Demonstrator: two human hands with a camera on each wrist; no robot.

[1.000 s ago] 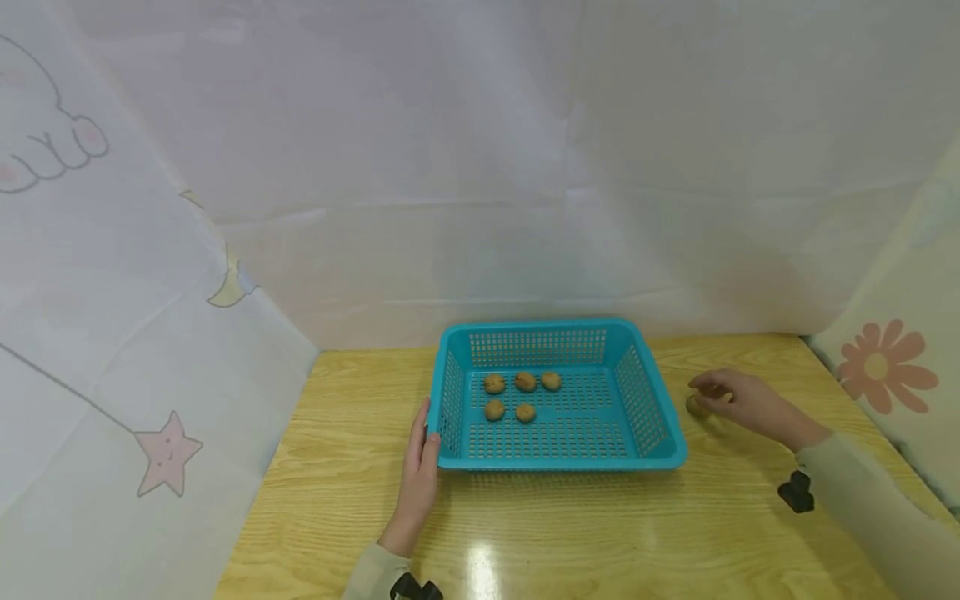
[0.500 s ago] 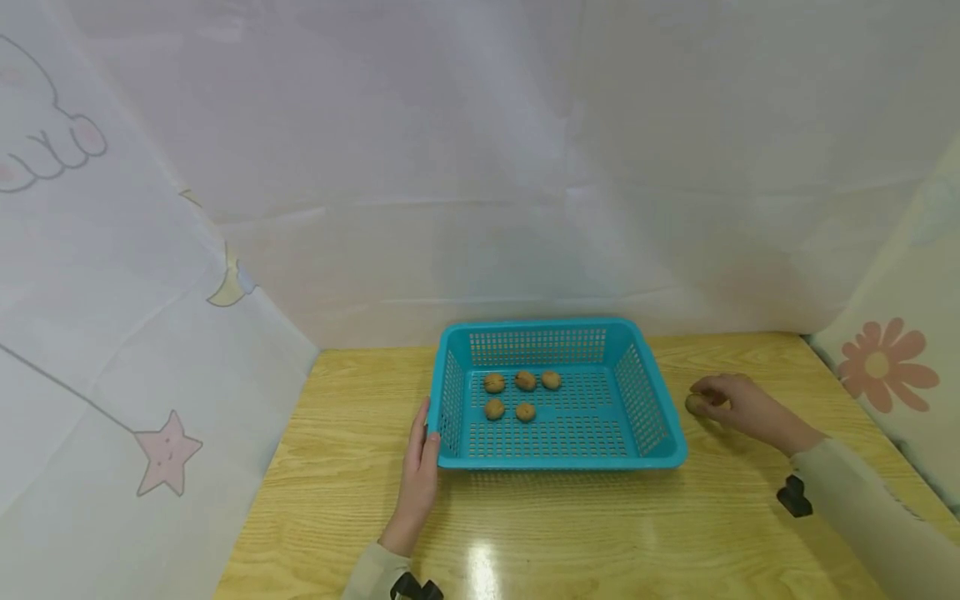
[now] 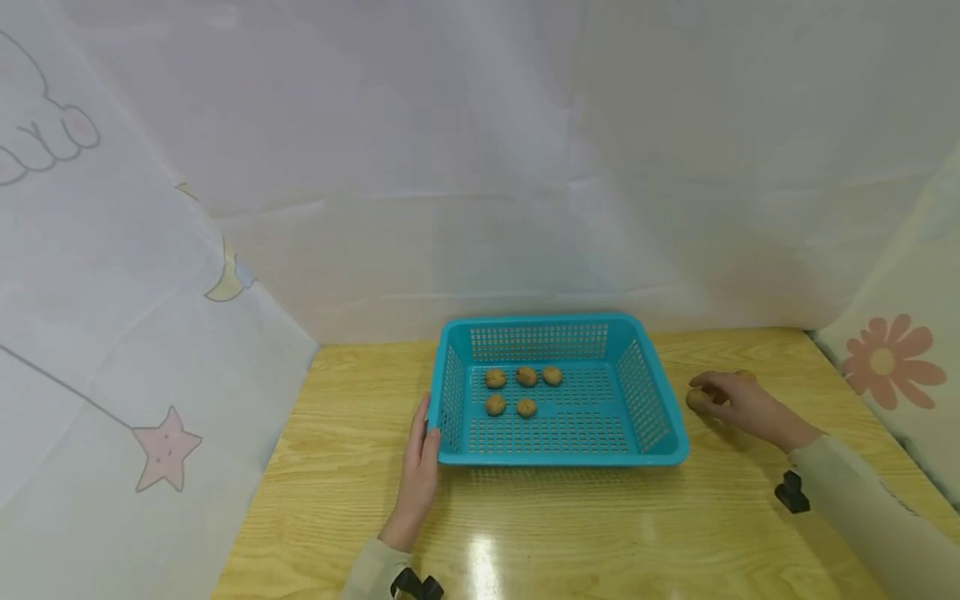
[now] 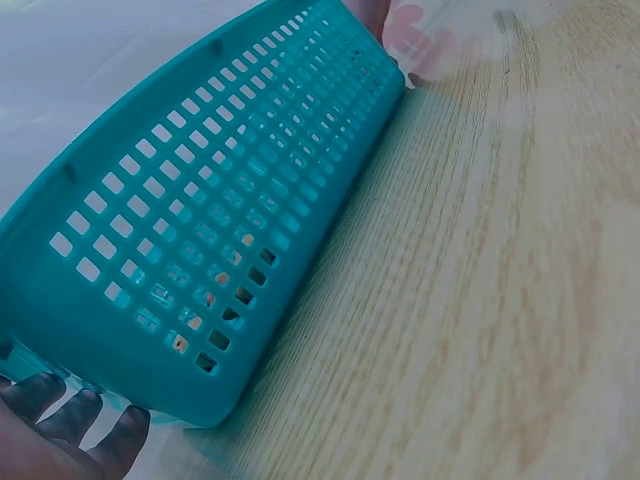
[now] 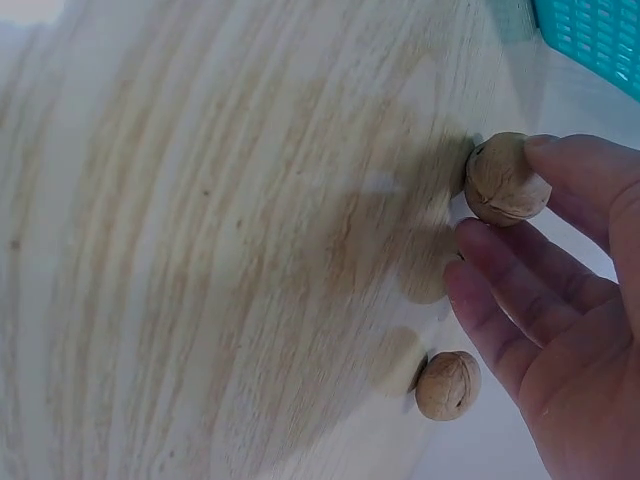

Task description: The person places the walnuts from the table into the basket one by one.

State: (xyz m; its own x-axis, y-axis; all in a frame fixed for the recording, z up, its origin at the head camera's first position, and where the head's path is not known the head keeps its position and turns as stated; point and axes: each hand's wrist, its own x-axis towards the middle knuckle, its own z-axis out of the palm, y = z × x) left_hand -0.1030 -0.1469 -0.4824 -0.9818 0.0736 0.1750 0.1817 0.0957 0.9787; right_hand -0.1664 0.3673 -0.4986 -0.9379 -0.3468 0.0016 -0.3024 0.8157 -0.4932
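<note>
Right fingers (image 5: 520,282) pinch a round walnut (image 5: 505,182), a second walnut (image 5: 448,386) near them; a loose hold could let the first slip. Left fingers (image 4: 122,441) grip the basket (image 3: 562,459).

Left forearm (image 3: 377,568) points forward, left grip (image 3: 418,475) holding, thumb (image 3: 431,444) inboard of fingers (image 3: 417,429). Right forearm (image 3: 862,504) angles in from lower right; right grip (image 3: 741,406) pinches, other fingers (image 5: 525,298) gently bent.

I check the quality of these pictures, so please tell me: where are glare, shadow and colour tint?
Head view: glare on the table, this side of the basket; left wrist: bluish cast, even on the left hand; right wrist: washed-out colours, shadow beside the pinched walnut, bright patch at top left.
</note>
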